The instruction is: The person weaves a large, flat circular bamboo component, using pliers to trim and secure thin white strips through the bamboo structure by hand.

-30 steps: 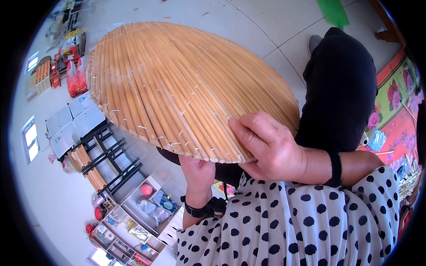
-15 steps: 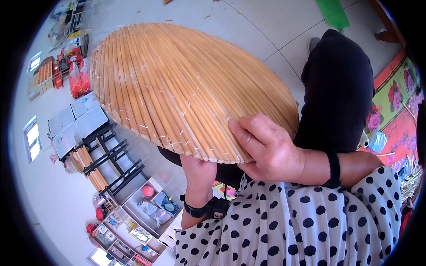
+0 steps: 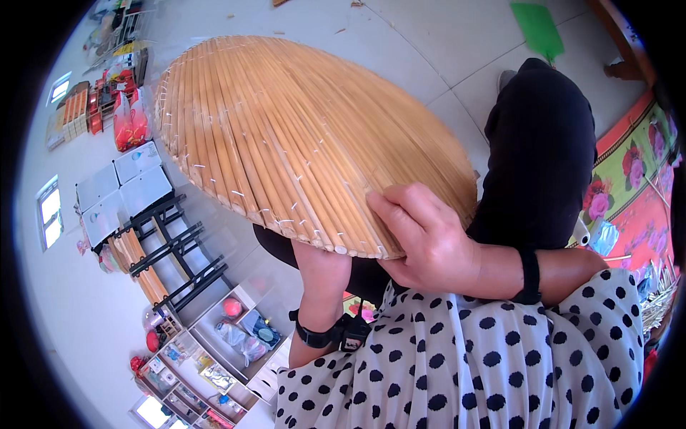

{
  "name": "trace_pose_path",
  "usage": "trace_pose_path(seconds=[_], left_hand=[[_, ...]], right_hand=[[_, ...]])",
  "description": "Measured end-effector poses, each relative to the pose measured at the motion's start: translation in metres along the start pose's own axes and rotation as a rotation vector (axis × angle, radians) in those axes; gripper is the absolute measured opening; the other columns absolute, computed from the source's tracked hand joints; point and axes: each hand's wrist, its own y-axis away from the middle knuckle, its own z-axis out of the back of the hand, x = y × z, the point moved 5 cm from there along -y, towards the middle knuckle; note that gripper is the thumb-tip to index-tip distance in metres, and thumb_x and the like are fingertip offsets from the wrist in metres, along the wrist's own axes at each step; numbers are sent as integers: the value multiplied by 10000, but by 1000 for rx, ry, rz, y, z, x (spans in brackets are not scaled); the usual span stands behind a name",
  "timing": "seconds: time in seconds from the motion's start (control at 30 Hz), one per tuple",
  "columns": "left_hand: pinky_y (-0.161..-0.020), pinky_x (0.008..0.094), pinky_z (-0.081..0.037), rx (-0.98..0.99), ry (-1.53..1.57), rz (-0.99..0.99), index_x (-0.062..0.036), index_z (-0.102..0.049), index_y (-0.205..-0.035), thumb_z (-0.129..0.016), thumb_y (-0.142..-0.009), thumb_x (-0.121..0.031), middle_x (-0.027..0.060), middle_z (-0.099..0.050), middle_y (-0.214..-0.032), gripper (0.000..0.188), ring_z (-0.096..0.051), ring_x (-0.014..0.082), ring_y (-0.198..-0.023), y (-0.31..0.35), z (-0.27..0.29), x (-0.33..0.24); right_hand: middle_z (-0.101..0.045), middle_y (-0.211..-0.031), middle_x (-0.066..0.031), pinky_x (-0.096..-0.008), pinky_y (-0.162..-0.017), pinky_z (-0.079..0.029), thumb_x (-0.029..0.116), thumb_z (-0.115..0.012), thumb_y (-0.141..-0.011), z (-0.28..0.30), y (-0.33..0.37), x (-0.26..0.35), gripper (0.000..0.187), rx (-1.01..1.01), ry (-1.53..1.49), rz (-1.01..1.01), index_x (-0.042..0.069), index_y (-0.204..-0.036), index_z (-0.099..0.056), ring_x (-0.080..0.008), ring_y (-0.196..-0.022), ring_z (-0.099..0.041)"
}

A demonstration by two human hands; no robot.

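Observation:
A large round mat of tan stalks [image 3: 307,136], laid side by side and stitched with short white threads, lies tilted across my lap. Its stalk ends show along the near rim. My right hand [image 3: 425,232] is closed at the near right edge, with bent fingers pressed on the upper face and the thumb low by the rim. Whether anything small is pinched in those fingertips cannot be made out. My left hand [image 3: 321,263] reaches beneath the mat from the near side. The mat hides its fingers, so only the wrist and the heel of the hand show.
Black-trousered knee [image 3: 543,143] rises right of the mat. A flowered cloth [image 3: 611,189] with loose stalks [image 3: 661,304] lies at the right. Far right on the tiles is a green flat thing [image 3: 537,30]. Black metal frames [image 3: 179,247] and open shelving [image 3: 207,365] stand left.
The mat's far left edge has shifted slightly right, while its near rim has risen a little. My right hand keeps its place on the edge; the left stays underneath.

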Motion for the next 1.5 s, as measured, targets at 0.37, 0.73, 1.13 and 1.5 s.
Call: trace_pose_path(seconds=[0.37, 0.73, 1.13, 1.5], left_hand=[[-839, 331, -531, -111, -62, -127, 40, -434, -1377, -676, -847, 8, 168, -531, -1371, 583, -651, 275, -1062, -9, 41, -25], [-1120, 510, -329, -103, -1080, -897, -195, -517, -1389, -866, -584, -32, 134, -400, -1483, 893, -341, 357, -1402, -51, 83, -104], [-720, 418, -531, 144, -495, -612, -60, -694, -1062, -738, -786, -185, 186, -678, -809, 306, -661, 373, -764, -108, 71, -67], [-731, 470, -520, -358, -142, -436, -41, -642, -1111, -669, -836, -106, 199, -676, -862, 285, -654, 397, -810, -67, 15, -60]], right_hand=[[-568, -1028, -156, -384, -800, -533, 29, -774, -596, 12, -6, -6, 576, -7, 84, -86, -32, -1144, -609, -331, -912, -613], [-600, -1066, -171, -393, -837, -530, -2, -725, -622, 13, -8, -8, 516, 143, 239, -2, -18, -1130, -636, -357, -968, -611], [-655, -913, -116, -372, -760, -534, 13, -686, -752, 85, -49, -6, 329, -359, 495, -16, 16, -1081, -671, -290, -831, -642], [-674, -753, -133, -321, -635, -501, 272, -607, -927, 36, -119, -12, 329, -204, 87, -266, -35, -985, -708, -191, -652, -622]])
